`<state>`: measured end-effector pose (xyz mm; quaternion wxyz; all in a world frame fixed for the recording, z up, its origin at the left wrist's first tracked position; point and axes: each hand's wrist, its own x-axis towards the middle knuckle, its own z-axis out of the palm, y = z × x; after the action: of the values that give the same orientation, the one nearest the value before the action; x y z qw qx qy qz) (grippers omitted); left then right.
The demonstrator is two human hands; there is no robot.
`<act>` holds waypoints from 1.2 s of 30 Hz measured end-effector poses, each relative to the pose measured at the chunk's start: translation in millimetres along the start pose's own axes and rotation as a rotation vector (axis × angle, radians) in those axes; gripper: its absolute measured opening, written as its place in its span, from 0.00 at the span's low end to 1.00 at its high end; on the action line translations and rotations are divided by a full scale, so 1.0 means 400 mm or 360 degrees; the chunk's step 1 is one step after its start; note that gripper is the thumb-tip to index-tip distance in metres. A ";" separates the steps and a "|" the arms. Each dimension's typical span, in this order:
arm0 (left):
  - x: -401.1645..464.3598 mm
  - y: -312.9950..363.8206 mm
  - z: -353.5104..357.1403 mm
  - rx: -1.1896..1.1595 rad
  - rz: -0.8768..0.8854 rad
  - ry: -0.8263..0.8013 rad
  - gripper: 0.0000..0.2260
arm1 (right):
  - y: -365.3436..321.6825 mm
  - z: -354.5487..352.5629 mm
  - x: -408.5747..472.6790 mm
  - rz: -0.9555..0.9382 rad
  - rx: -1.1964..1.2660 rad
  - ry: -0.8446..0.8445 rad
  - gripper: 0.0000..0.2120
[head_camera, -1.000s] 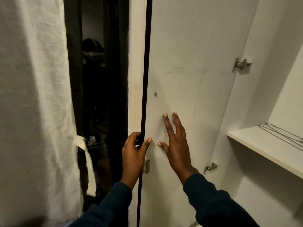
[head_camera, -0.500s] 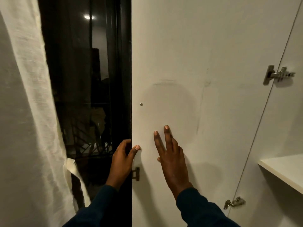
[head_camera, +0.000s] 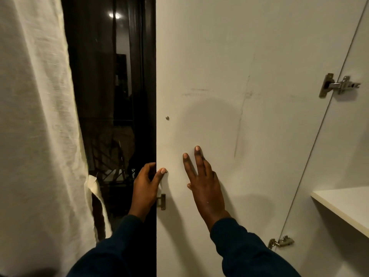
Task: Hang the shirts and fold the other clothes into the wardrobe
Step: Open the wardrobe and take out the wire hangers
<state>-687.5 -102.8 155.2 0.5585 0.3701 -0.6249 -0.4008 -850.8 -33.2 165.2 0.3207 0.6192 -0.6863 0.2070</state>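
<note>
At wardrobe door (head_camera: 249, 56) edge I see left hand (head_camera: 145, 188) gripping; right hand (head_camera: 203, 182) flat, fingers straight, pressing inner face.

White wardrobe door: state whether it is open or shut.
Open. The white wardrobe door stands swung out, its inner face and metal hinges exposed beside the shelf.

The left hand's fingers (head_camera: 148, 169) disappear behind the wardrobe door (head_camera: 249, 56) edge; right of the door, the shelf (head_camera: 343, 204) is cut off by the frame.
</note>
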 end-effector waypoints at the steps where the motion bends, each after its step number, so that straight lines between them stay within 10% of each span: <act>1: -0.002 0.000 -0.002 0.0029 -0.0018 0.0008 0.19 | 0.001 -0.006 0.001 -0.0008 0.0038 0.0006 0.50; 5: -0.033 -0.013 0.007 0.0390 0.0035 0.0222 0.20 | 0.009 -0.046 0.002 -0.0026 0.0258 0.0071 0.48; 11: -0.169 -0.001 0.085 0.0420 0.0379 0.0361 0.09 | 0.062 -0.087 -0.083 0.0075 0.0374 0.0459 0.18; 30: -0.665 0.183 0.640 -0.0556 0.0118 -0.1553 0.07 | 0.318 -0.518 -0.591 0.1369 -0.0242 0.0624 0.07; 36: -0.793 0.397 0.779 -0.0910 0.0065 -0.1973 0.06 | 0.421 -0.704 -0.641 0.1590 -0.0522 0.1203 0.13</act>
<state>-967.6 277.4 156.3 0.1807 -0.1021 -0.7057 -0.6774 -957.5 367.5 205.3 0.4957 0.0527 -0.7541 0.4275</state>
